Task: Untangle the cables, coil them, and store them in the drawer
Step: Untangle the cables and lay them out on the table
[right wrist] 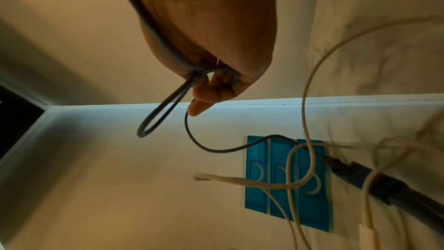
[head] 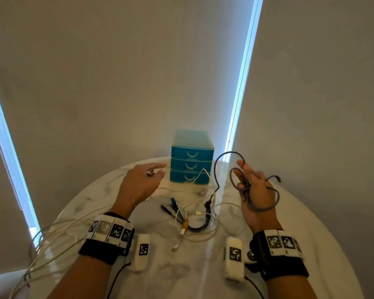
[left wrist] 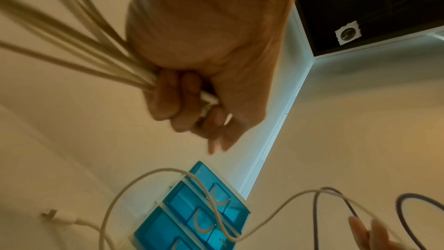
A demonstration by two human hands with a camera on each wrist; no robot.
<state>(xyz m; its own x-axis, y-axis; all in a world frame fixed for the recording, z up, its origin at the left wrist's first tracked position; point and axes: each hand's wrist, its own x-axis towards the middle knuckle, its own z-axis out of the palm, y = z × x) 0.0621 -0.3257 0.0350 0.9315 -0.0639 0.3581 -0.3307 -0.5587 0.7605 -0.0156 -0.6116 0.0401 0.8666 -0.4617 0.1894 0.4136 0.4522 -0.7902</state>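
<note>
My left hand [head: 154, 172] hovers above the table, in front of the drawer unit. In the left wrist view its curled fingers [left wrist: 182, 105] grip a bundle of white cable strands [left wrist: 72, 52], which trail off over the table's left edge. My right hand [head: 245, 178] is raised at the right and holds a dark grey cable [head: 266, 201] in loose loops. Its thumb and fingers [right wrist: 211, 90] pinch those loops [right wrist: 153, 121]. One end [head: 216, 169] arcs down into the tangle of white and dark cables [head: 192, 216] mid-table. The teal three-drawer unit [head: 191, 160] stands at the back with all its drawers shut.
The round marble table [head: 311, 223] has its rim close on both sides. A wall with window blinds rises right behind the drawer unit. A loose white cable loop [head: 201, 175] leans against the bottom drawer. Blue-tipped plugs [head: 171, 207] lie in the tangle.
</note>
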